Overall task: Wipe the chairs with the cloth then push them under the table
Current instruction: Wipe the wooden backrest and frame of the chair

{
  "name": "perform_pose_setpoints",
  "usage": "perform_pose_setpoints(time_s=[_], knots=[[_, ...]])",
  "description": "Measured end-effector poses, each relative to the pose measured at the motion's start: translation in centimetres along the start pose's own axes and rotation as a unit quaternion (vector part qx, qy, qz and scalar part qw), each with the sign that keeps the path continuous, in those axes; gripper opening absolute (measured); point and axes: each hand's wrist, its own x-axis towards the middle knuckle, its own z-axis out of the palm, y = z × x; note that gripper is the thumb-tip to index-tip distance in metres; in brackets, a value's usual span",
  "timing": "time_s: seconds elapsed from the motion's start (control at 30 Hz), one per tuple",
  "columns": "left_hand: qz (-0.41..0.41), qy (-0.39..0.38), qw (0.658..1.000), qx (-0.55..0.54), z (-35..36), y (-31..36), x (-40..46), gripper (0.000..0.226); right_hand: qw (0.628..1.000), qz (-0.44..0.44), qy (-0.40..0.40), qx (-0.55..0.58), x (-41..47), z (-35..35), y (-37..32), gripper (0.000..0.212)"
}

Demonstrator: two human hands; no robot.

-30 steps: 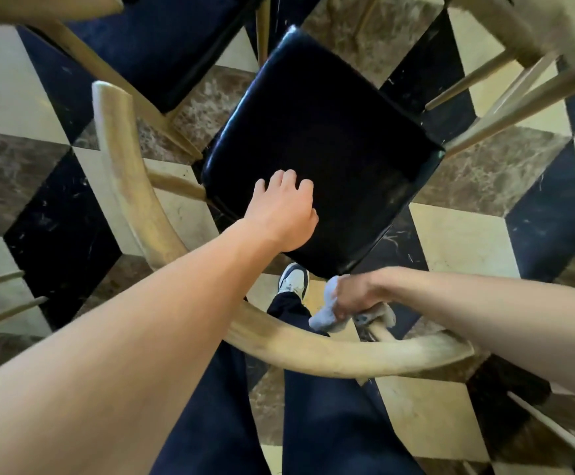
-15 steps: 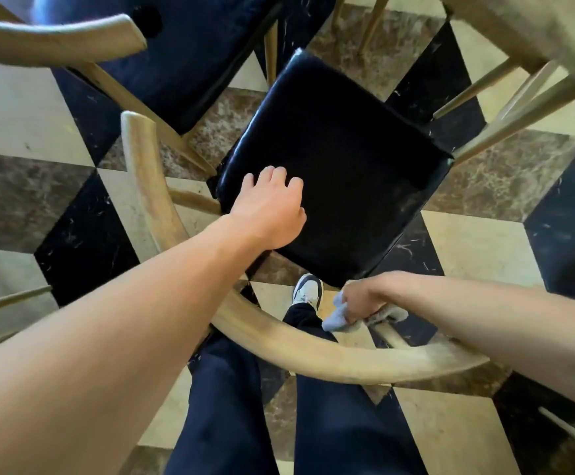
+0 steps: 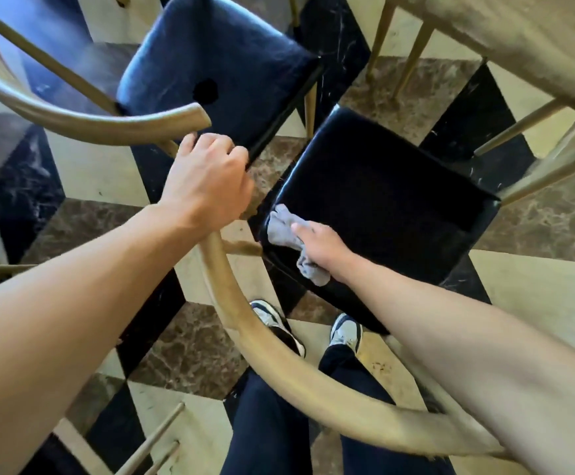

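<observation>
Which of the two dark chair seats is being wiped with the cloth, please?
The nearer black seat, right of centre: the right hand presses the grey cloth onto it. The bluish seat farther off is untouched.

The single head-worn wide-angle camera looks steeply down from above and close in, facing forward over both forearms onto the near chair (image 3: 375, 214), the checkered floor (image 3: 532, 296) and the desk edge (image 3: 505, 32) at upper right.
</observation>
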Motion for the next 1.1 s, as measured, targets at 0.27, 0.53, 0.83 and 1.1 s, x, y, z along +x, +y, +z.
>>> perform_pose_setpoints(time_s=[0.27, 0.53, 0.83, 1.1], knots=[[0.055, 0.053, 0.989, -0.126, 1.7, -2.2, 0.4, 0.022, 0.999, -0.012, 0.021, -0.026, 7.0, 7.9, -0.7, 0.036], [0.036, 0.072, 0.988, -0.133, 2.5, -2.3, 0.8, 0.016, 0.997, -0.034, 0.038, -0.051, 7.4, 11.2, -0.2, 0.049], [0.005, 0.065, 0.986, -0.151, 1.9, -2.2, 0.7, 0.020, 0.961, -0.044, -0.059, 0.267, -3.2, 8.8, -7.7, 0.055], [0.004, 0.104, 0.981, -0.162, 2.4, -2.2, 0.8, 0.020, 0.973, 0.002, 0.006, 0.229, 1.6, 10.3, -5.6, 0.045]])
